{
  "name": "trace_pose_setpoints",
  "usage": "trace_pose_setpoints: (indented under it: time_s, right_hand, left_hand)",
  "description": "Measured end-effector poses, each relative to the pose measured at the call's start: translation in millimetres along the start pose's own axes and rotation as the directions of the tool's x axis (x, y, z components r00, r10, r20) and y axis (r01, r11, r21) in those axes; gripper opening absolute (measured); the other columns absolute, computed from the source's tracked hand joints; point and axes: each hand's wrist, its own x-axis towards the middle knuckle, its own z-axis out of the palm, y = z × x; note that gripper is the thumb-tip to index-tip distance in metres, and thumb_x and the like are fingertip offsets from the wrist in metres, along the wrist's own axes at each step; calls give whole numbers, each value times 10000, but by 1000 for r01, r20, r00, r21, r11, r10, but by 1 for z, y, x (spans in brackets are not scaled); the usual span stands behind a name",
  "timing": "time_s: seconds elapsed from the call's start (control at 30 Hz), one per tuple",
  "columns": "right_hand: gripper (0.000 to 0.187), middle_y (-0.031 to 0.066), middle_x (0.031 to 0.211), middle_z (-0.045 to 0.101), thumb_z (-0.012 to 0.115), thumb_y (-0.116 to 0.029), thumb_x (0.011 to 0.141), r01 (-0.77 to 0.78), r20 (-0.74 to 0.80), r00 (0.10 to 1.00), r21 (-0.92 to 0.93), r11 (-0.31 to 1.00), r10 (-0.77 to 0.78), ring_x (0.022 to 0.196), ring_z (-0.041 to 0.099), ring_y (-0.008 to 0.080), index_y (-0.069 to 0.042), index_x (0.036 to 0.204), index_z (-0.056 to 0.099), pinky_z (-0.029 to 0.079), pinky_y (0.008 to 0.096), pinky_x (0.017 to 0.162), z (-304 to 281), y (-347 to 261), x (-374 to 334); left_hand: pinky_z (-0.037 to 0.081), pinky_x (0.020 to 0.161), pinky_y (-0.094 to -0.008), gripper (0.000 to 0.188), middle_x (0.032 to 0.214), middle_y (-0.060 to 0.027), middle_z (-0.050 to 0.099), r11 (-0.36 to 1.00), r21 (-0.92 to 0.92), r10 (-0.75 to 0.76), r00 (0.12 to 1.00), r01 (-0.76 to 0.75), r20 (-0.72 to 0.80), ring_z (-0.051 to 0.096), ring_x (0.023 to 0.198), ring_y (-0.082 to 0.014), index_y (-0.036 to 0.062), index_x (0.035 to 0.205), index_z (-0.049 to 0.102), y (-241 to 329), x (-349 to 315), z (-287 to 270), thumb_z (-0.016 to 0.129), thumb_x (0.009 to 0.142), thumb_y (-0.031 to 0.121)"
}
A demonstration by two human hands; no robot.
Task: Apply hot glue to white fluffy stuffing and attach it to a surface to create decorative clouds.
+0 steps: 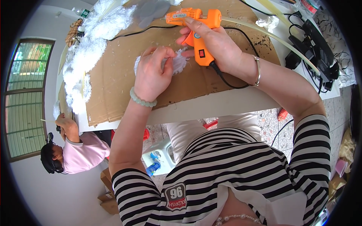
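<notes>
An orange hot glue gun [204, 47] is gripped in my right hand [218, 43], its nozzle pointing left and a long, pale glue stick [264, 31] trailing from its back. A cord runs from the handle's base. My left hand [154, 69] has its thumb and fingers closed in a pinch over a white fringed piece [180, 64] lying on the brown cardboard [124, 92]. What sits between those fingertips is too small to tell. Part of the white piece is hidden under the left hand.
Fluffy white material [85, 49] is heaped along the table's left side. A black cable [141, 32] crosses the cardboard. Black power strips and plugs [311, 47] lie at the right, near crumpled clear plastic [268, 23]. Another person [81, 150] in pink works at the left.
</notes>
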Motion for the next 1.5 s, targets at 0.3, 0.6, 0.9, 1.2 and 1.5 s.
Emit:
trace_pose_setpoints:
  time_s: [0.3,0.6,0.9,1.2,1.5]
  right_hand:
    - [393,78,993,617,565,-355,933,74,26,997,9,997,-74,899,632,167,-6,1115,564,581,365,746,2,1,0]
    - [384,82,987,615,540,-335,948,119,48,992,3,993,-119,894,630,171,0,1135,560,587,368,752,4,-1,3]
    - [412,111,975,633,512,-355,952,97,122,989,-114,989,-83,866,642,193,15,1123,575,580,371,757,3,-18,1]
    - [461,115,895,653,517,-406,946,186,409,912,-481,857,31,722,637,167,27,1086,590,551,301,681,33,-31,-17]
    - [412,44,891,632,605,-368,916,170,372,903,-770,614,216,739,586,89,-25,1143,591,507,243,648,55,-12,1]
  left_hand:
    - [465,851,-407,258,871,-80,669,999,29,-22,991,26,-129,607,836,-336,57,925,597,4,-16,-16,702,695,8]
    - [473,852,-393,255,887,-99,669,998,49,39,999,-39,12,618,856,-332,46,963,614,7,-15,-17,719,731,70]
    - [490,758,-257,138,897,-66,698,817,-390,-554,763,424,-332,639,823,-133,1,987,663,-57,-64,-66,631,888,92]
    - [481,800,-395,120,851,-143,678,939,33,-313,892,342,-325,618,790,-340,21,871,668,-20,-87,-51,694,765,70]
    - [494,710,-355,199,819,-106,677,884,168,-393,888,436,-238,621,747,-268,44,931,684,-58,-76,-44,675,801,194]
